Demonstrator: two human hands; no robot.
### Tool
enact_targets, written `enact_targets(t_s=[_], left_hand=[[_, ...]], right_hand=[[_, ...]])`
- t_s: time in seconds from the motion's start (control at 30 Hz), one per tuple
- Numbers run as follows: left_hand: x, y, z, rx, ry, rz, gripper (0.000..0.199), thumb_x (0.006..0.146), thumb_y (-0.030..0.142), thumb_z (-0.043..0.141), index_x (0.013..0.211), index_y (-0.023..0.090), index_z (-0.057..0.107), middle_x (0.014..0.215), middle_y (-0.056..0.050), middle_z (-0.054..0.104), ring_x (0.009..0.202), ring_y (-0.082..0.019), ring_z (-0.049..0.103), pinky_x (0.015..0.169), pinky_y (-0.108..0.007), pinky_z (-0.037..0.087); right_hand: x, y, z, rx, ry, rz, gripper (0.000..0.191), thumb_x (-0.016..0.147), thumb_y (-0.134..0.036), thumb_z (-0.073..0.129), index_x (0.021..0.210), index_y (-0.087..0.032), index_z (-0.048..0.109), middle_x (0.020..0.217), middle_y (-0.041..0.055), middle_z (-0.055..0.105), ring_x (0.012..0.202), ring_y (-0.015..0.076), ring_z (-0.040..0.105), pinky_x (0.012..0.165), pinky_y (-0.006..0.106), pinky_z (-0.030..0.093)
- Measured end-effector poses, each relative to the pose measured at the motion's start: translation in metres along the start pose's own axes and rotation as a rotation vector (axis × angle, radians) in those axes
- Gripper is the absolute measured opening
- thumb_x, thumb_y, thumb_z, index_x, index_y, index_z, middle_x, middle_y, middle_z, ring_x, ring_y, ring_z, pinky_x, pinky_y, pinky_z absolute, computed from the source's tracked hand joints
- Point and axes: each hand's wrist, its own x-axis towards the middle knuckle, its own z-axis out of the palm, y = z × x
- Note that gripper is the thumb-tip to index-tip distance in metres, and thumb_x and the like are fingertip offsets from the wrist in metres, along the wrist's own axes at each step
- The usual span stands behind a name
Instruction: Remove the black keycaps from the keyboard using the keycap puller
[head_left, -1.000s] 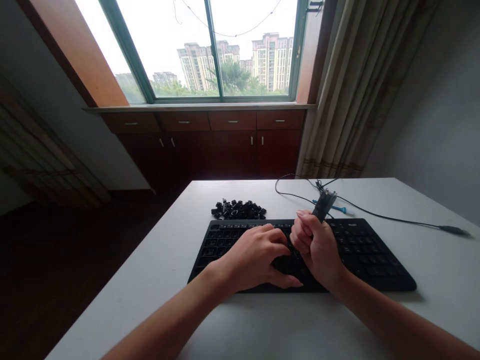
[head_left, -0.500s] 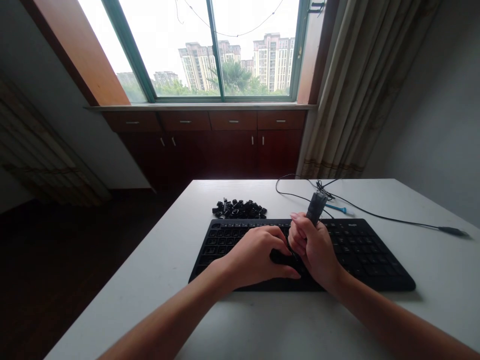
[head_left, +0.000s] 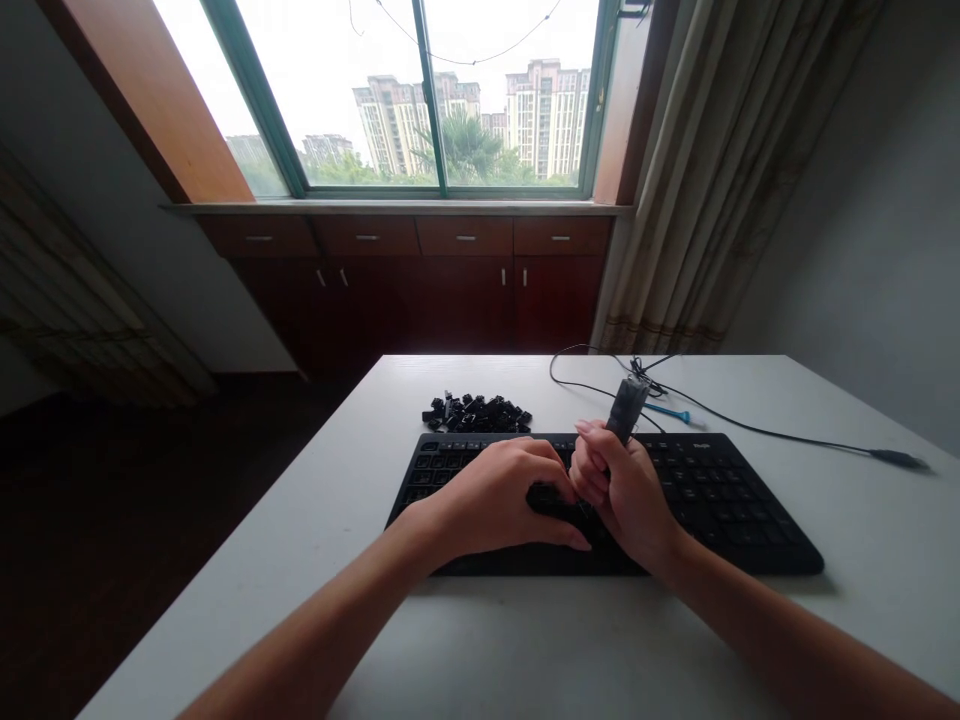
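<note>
Right hand (head_left: pixel 634 490) shifts slightly left, fisted round a black tool (head_left: pixel 625 410).
Left hand (head_left: pixel 506 495) arches over the keyboard (head_left: pixel 750 525), its hold impossible to tell; keycaps (head_left: pixel 480 415) lie heaped behind; drawers (head_left: pixel 480 237) sit closed.

Open tabletop (head_left: pixel 315 510) left of keyboard (head_left: pixel 731 500)

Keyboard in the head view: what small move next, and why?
Probably ease the dark object slightly upward with the right hand: that fist grips it above the keyboard and hides its lower end, while the left hand sits close beside, over the keys.
</note>
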Motion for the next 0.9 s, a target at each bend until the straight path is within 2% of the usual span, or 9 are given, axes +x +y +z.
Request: enact_targets(t_s=[0.23,0.43,0.73,0.83,0.9], left_hand=[[-0.001,-0.006,0.001,-0.019,-0.043,0.011,0.034,0.074,0.044,0.089,0.075,0.018,0.067,0.084,0.001,0.073,0.076,-0.016,0.066,0.077,-0.027,0.047],[-0.002,-0.009,0.004,-0.035,-0.033,0.02,0.03,0.074,0.041,0.089,0.076,0.019,0.069,0.086,0.001,0.075,0.078,-0.016,0.068,0.08,-0.027,0.048],[-0.003,-0.006,0.001,-0.161,-0.034,-0.066,0.032,0.075,0.045,0.087,0.077,0.019,0.069,0.083,0.003,0.075,0.074,-0.013,0.067,0.068,-0.023,0.047],[-0.005,-0.006,-0.006,-0.179,-0.062,-0.11,0.038,0.073,0.05,0.088,0.081,0.019,0.067,0.085,0.001,0.073,0.077,-0.016,0.066,0.07,-0.025,0.048],[-0.006,-0.006,-0.009,-0.154,-0.013,-0.198,0.053,0.063,0.056,0.091,0.09,0.019,0.064,0.092,-0.001,0.071,0.084,-0.02,0.065,0.071,-0.028,0.048]], right_hand=[[0.0,0.0,0.002,-0.007,0.024,0.05,0.045,0.087,-0.035,0.069,0.054,-0.022,0.04,0.045,-0.007,0.037,0.04,0.0082,0.031,0.043,0.026,0.024],[-0.001,-0.001,0.001,-0.074,-0.014,0.061,0.045,0.091,-0.036,0.066,0.056,-0.022,0.042,0.048,-0.0059,0.04,0.043,0.0097,0.036,0.048,0.027,0.033],[-0.002,0.0,0.002,-0.195,-0.056,0.05,0.044,0.093,-0.042,0.067,0.06,-0.021,0.048,0.056,-0.0041,0.045,0.051,0.0118,0.043,0.054,0.028,0.04],[-0.002,0.0,0.004,-0.096,-0.099,0.083,0.043,0.094,-0.043,0.067,0.063,-0.02,0.047,0.059,-0.0041,0.044,0.054,0.0115,0.042,0.056,0.027,0.039],[-0.002,0.003,0.004,-0.037,-0.143,0.073,0.043,0.094,-0.044,0.067,0.064,-0.02,0.047,0.059,-0.0049,0.041,0.054,0.0108,0.038,0.054,0.027,0.035]])
